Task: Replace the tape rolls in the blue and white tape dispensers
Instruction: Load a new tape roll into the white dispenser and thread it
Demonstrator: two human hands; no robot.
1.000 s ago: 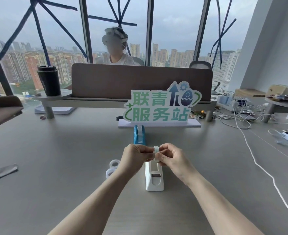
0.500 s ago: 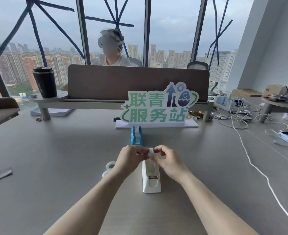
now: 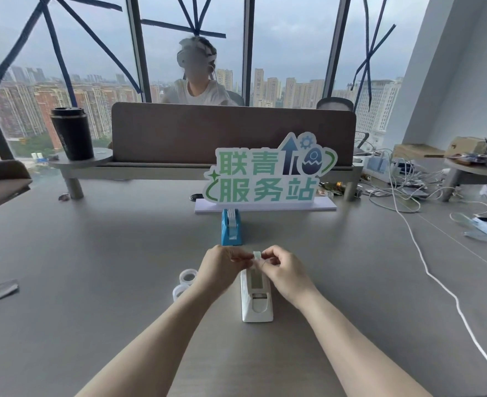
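At the centre of the frame, the left hand (image 3: 222,266) and the right hand (image 3: 283,269) meet above the far end of the white tape dispenser (image 3: 257,296), which lies flat on the grey table (image 3: 107,267). The fingers of both hands are pinched together on a small tape roll (image 3: 256,255) held between them, just over the dispenser. The blue tape dispenser (image 3: 231,227) stands further up the frame, directly before the sign (image 3: 268,179). Two spare tape rolls (image 3: 185,282) lie left of the left wrist, near the white dispenser.
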